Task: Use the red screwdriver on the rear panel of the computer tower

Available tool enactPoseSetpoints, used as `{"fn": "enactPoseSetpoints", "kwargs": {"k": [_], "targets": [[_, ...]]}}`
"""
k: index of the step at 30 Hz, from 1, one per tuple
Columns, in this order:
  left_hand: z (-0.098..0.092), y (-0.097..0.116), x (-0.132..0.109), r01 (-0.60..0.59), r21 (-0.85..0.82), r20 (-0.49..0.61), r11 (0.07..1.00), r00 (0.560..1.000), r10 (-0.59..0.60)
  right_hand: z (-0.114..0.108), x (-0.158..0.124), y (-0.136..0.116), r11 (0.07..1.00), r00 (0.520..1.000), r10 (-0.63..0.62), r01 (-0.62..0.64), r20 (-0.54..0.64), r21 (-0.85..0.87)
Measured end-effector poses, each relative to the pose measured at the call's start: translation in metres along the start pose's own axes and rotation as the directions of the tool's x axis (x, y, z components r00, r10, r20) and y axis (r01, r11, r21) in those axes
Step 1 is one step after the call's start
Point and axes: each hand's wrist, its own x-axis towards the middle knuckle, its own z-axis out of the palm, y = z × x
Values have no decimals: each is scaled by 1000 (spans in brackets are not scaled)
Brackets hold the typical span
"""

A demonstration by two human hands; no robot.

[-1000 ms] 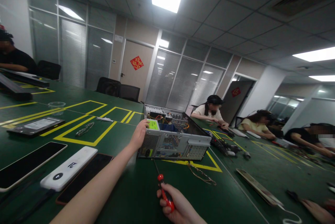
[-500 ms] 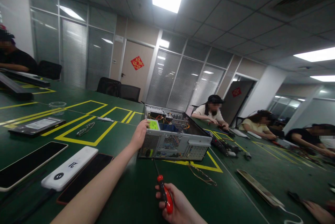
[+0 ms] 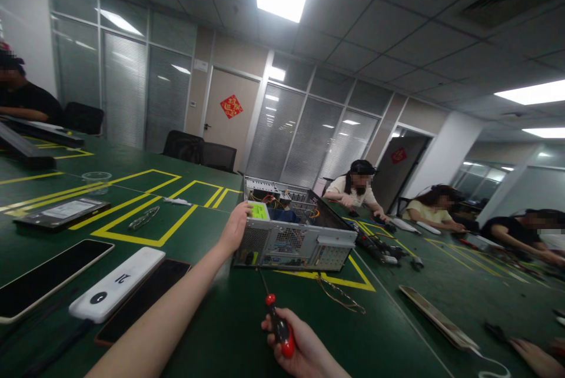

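On the green table [image 3: 212, 322], the open computer case [image 3: 302, 242] was placed. Its near left corner was touched by the left hand [image 3: 235, 228]; whether it was clasped could not be told. In the right hand [image 3: 301, 338], wrapped tightly around its handle, the red-and-black screwdriver [image 3: 279, 327] was held, its shaft pointed toward the case's lower edge.

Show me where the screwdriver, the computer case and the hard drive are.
Screwdriver [image 3: 278, 325]: head view, on the dark part of its handle.
Computer case [image 3: 309, 241]: head view, on its near metal panel.
Hard drive [image 3: 64, 209]: head view, on its top label.
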Motion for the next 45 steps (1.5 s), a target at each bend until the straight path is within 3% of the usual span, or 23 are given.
{"fn": "enactPoseSetpoints", "kwargs": {"k": [7, 17, 27, 31, 45], "targets": [[-2, 1, 0, -15, 13, 9, 1000, 1000, 14, -2, -3, -1, 998, 994, 60, -60, 94, 0], [-1, -2, 0, -10, 16, 6, 1000, 1000, 9, -3, 0, 1, 994, 995, -96, 97, 31, -47], [-1, 0, 0, -2, 16, 11, 1000, 1000, 2, -4, 1, 1, 994, 989, 85, -92, 118, 55], [-1, -1, 0, -3, 15, 3, 1000, 1000, 3, -8, 4, 2, 993, 982, 86, -99, 165, 67], [-1, 0, 1, -1, 7, 5, 1000, 1000, 1, -4, -1, 0, 998, 996, -7, 2, 84, 61]]}}
